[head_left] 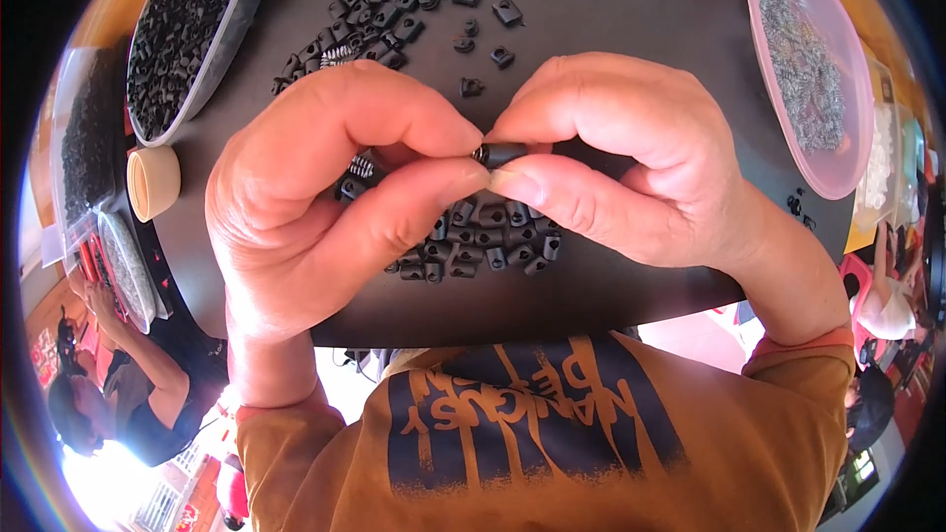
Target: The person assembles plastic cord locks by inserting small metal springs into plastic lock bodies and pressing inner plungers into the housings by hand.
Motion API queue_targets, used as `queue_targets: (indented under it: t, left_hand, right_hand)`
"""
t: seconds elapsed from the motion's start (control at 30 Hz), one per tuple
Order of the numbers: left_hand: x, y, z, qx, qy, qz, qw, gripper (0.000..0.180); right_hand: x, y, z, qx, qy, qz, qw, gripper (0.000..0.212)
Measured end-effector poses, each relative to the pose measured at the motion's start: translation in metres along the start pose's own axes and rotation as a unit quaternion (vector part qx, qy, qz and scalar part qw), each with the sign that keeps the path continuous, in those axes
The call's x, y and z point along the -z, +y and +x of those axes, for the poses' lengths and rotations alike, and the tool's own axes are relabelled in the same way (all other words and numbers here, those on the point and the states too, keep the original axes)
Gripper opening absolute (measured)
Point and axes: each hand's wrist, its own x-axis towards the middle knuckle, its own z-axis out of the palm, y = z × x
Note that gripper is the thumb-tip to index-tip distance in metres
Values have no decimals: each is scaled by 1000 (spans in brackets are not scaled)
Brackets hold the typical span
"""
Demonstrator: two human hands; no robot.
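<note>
My left hand [325, 187] and my right hand [631, 153] meet above the middle of a black table [611, 0]. Between their thumbs and forefingers they pinch one small black plastic part [503, 152]; a tiny spring end shows at its left tip. Under the hands lies a pile of small black plastic pieces [483, 241]. A second, looser pile of the same black pieces [394, 0] is spread farther back on the table. A loose metal spring [362, 166] lies just under my left forefinger.
A pink plastic basin [847, 172] with several small metal springs stands at the right. A grey tray [212, 54] full of black pieces is at the back left, a beige cup [153, 182] beside it. Other people are seen at the left and right edges.
</note>
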Motion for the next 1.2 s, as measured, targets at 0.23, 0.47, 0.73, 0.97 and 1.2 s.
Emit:
queue_targets:
  t: [0.23,0.47,0.73,0.97,1.2]
  left_hand:
    - [-2,-8,3,-86,4,-1,996,16]
    - [-9,-3,0,-48,43,1,998,16]
    - [-12,1,-1,96,39,-82,991,20]
    - [-14,5,-2,125,50,-108,985,20]
    - [-14,8,-2,94,27,-17,995,17]
  right_hand:
    - [-1,-2,-1,-14,40,32,999,12]
    - [1,-1,-1,4,56,-16,998,16]
    - [0,-2,-2,41,81,-81,993,23]
    - [-1,-5,-3,30,96,-100,990,24]
    - [-3,-3,-4,28,89,-91,991,23]
